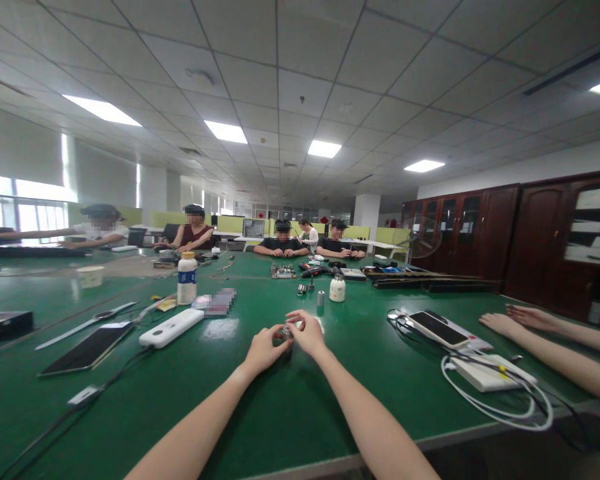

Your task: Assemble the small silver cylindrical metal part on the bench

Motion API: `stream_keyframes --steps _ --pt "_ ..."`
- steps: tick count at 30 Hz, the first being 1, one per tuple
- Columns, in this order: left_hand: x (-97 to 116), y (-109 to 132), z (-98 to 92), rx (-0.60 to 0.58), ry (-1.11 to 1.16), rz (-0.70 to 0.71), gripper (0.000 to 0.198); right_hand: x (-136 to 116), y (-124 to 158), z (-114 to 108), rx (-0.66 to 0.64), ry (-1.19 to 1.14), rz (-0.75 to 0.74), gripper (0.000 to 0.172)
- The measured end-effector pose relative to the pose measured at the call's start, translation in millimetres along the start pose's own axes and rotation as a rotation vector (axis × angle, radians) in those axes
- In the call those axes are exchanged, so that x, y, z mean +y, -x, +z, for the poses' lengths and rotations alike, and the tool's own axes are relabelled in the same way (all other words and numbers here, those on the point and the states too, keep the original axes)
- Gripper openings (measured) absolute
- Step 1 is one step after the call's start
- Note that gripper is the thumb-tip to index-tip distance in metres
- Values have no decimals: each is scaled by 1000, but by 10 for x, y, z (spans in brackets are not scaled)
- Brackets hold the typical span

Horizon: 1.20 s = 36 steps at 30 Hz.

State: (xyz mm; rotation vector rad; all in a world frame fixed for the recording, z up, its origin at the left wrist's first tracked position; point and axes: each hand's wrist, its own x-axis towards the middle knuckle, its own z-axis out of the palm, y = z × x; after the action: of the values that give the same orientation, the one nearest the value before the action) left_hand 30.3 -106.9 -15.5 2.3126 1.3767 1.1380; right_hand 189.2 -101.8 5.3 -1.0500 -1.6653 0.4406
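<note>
My left hand [264,351] curls its thumb and fingers around a small grey metal cylinder [287,340], which stands upright on the green table [260,427]. From the other side, my right hand [306,332] reaches over the top of the cylinder, its thumb and fingertips closed at the upper end. Fingers cover much of the cylinder, so its exact kind does not show. Just beyond my hands is a second small silver cylinder [321,298], with a white patterned bottle [337,289] beside it. Some small metal parts [301,289] lie farther left.
On the left are a white power strip [173,328], a dark tablet [87,348] and a milk bottle [187,280]. To the right lie a phone [439,329], cables and a white box [495,372], near another person's hands [505,325]. Tools, including a drill [316,271], sit farther back.
</note>
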Motion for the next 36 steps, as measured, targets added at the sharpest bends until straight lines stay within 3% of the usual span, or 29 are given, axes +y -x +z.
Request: stream_keyframes --steps 15,36 --pt "-57 -13 47 1 -29 -13 48 95 -45 -16 21 -30 72 21" --pt "53 10 12 0 -40 -104 46 130 -52 -22 -29 -63 101 17"
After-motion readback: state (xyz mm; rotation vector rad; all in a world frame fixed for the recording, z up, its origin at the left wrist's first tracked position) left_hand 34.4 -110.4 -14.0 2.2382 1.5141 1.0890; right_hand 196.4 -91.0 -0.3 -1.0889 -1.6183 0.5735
